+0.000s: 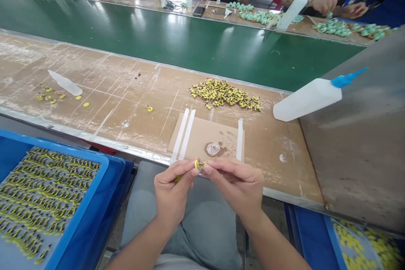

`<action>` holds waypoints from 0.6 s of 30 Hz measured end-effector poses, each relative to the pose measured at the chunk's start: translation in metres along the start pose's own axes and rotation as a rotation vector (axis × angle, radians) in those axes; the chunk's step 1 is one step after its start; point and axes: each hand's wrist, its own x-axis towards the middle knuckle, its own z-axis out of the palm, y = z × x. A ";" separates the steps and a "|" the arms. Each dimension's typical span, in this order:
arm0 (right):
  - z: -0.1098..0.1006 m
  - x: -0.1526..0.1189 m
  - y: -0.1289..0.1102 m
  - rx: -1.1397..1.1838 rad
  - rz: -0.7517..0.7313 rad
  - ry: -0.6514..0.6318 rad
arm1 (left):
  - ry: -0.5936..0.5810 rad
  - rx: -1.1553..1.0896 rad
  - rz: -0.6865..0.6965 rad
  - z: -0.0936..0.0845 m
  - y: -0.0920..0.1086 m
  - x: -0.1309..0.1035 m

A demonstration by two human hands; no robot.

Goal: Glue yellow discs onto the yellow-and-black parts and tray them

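Observation:
Pinched in my left hand (174, 185) is a small yellow disc (196, 164), held on edge just past the bench's front edge. My right hand (238, 179) pinches a tiny dark and yellow figure (201, 165) against the disc; the fingertips partly hide it. Something else yellow shows behind my left fingers. Beyond my hands, a dab of whitish paste (213, 148) sits on a taped cardboard sheet (199, 133). A heap of small yellow and black figures (224, 93) lies farther back on the bench.
A white squeeze bottle (308, 99) leans against a metal panel (357, 135) at right. A blue tray (104, 168) with rows of yellow pieces stands at left. Yellow discs (349, 240) fill a bin at lower right. A green conveyor (158, 29) separates me from several co-workers.

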 end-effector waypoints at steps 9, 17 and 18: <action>0.001 -0.007 0.002 -0.047 -0.023 0.067 | -0.050 0.215 0.181 0.003 0.003 -0.007; 0.002 -0.009 0.001 -0.076 -0.051 0.073 | -0.018 0.380 0.334 0.007 0.010 -0.008; 0.002 -0.009 0.001 -0.077 -0.052 0.071 | -0.017 0.387 0.336 0.007 0.010 -0.008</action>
